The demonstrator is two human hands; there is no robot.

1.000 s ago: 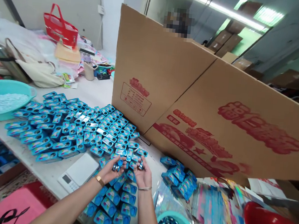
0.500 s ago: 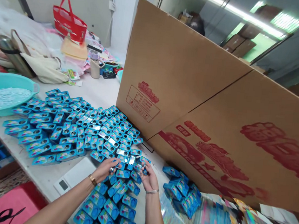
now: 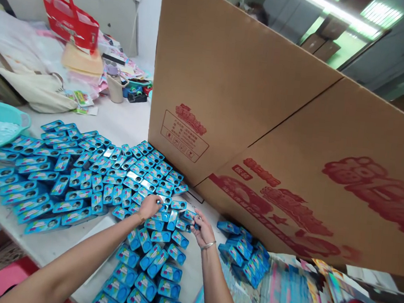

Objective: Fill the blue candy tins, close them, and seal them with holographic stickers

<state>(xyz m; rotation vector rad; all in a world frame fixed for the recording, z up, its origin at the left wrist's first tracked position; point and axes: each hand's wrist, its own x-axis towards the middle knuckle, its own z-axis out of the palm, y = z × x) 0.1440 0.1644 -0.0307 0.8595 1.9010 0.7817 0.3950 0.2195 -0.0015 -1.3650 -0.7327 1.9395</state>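
Many small blue boxes (image 3: 87, 194) with colourful labels crowd the table; those in the far group show a dark round spot on the face. My left hand (image 3: 150, 207) reaches over this group, its fingers pinched at the face of one box; a small dark, shiny bit shows at the fingertips. To its right, my right hand (image 3: 203, 229) is half curled, palm up, around small dark, shiny pieces too small to name. Nearer to me, blue boxes (image 3: 145, 286) show plain blue round spots instead of dark ones.
A large cardboard box (image 3: 263, 105) walls off the back right. At the left stands a turquoise basin (image 3: 19, 122) of small pale pieces. More blue boxes (image 3: 244, 253) and stacked colourful packaging (image 3: 288, 293) lie at the right. A red bag (image 3: 71, 22) stands at the back.
My left hand has moved forward, away from me, onto a box in the far group. My right hand stays near its place, turned slightly. The view has shifted to the right.
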